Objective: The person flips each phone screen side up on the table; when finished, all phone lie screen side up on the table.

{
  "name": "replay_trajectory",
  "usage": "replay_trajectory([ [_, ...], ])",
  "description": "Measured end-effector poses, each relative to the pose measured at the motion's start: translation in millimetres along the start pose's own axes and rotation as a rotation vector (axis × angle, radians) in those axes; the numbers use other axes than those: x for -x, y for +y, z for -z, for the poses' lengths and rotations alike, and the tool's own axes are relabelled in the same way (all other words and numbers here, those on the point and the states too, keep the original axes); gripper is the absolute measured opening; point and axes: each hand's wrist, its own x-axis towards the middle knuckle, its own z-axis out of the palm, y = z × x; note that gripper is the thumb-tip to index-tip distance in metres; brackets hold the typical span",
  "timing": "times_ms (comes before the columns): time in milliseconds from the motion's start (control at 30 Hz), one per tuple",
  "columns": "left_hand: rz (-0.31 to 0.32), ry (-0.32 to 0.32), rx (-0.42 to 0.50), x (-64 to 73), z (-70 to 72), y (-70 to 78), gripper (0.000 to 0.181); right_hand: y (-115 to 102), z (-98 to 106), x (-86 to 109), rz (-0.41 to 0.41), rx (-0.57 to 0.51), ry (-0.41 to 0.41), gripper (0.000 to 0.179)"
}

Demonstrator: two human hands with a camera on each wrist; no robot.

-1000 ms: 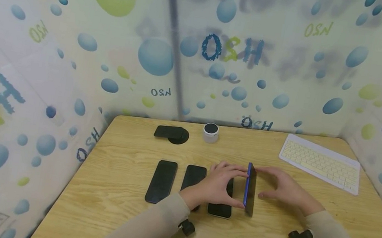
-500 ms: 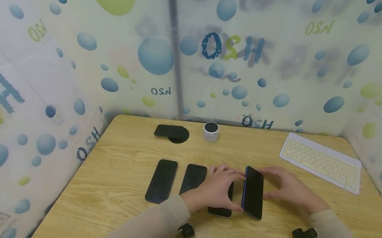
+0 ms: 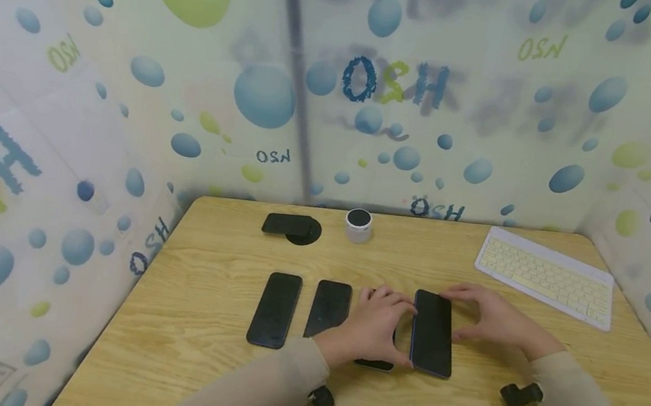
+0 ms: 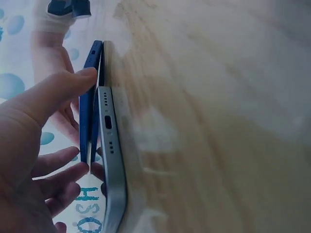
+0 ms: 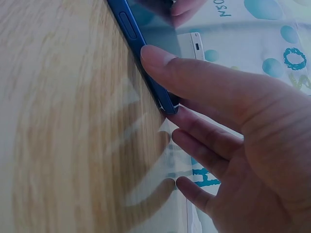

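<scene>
A dark smartphone with a blue edge (image 3: pixel 433 334) lies nearly flat at the right end of a row of phones. In the left wrist view its blue frame (image 4: pixel 87 109) is slightly tilted, with a gap under one side. My left hand (image 3: pixel 373 322) holds its left side, thumb at the near corner and fingers at the far one. From the right, my right hand (image 3: pixel 494 321) has its thumb on the phone's side edge and fingers at the far corner. Under my left hand sits another phone with a silver frame (image 4: pixel 111 145), mostly covered in the head view.
Two more dark phones, one at far left (image 3: pixel 274 310) and one in the middle (image 3: pixel 329 307), lie on the wooden table (image 3: pixel 194 281). Behind are a black phone (image 3: pixel 286 224) on a round black pad (image 3: pixel 309 234), a small white cylinder (image 3: pixel 358 227) and a white keyboard (image 3: pixel 545 274).
The blue-edged phone has gone from standing on its edge to nearly flat, its screen turning up and its right side lowering. My right hand has shifted slightly right.
</scene>
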Motion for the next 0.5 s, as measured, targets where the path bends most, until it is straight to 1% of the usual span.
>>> replay_trajectory([
  [100,0.012,-0.017,-0.023,-1.3,-2.2,0.5,0.089,-0.2,1.5,-1.0,0.006,-0.004,-0.018,0.074],
  [300,0.024,-0.048,-0.019,-4.2,-5.4,-0.1,0.089,1.5,0.8,0.0,0.022,0.000,-0.038,0.074],
  [400,0.016,-0.057,-0.011,-4.1,-4.6,-0.3,0.088,0.9,-0.1,2.1,0.036,0.000,-0.021,0.072],
  [500,0.003,-0.070,0.027,-1.2,-1.7,-1.7,0.084,-0.6,-1.5,5.9,0.077,-0.001,0.012,0.065],
])
